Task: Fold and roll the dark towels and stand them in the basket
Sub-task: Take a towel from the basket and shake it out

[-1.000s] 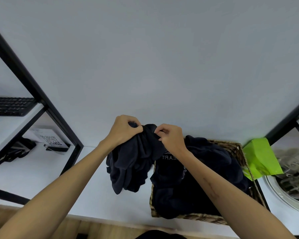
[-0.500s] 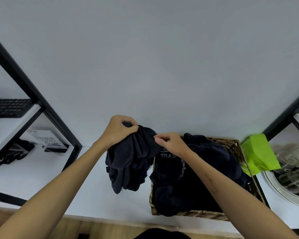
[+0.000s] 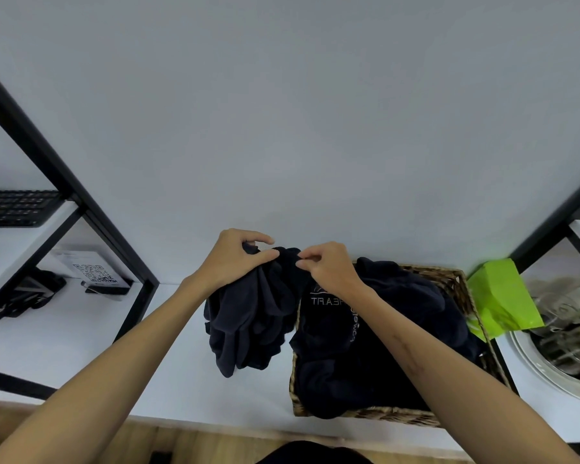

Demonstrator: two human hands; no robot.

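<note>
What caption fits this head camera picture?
Both hands pinch a bunched dark towel beside the basket.

Both bare arms reach forward; the left hand (image 3: 236,259) and right hand (image 3: 329,267) are raised close together, fingers pinched.

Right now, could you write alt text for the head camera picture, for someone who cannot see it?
Two bare hands, left hand and right hand, hold a bunched dark towel up by its top edge above a white table. Beside it, a wicker basket holds more dark cloth. A green bag sits at the right, a keyboard on a shelf at the left.
</note>
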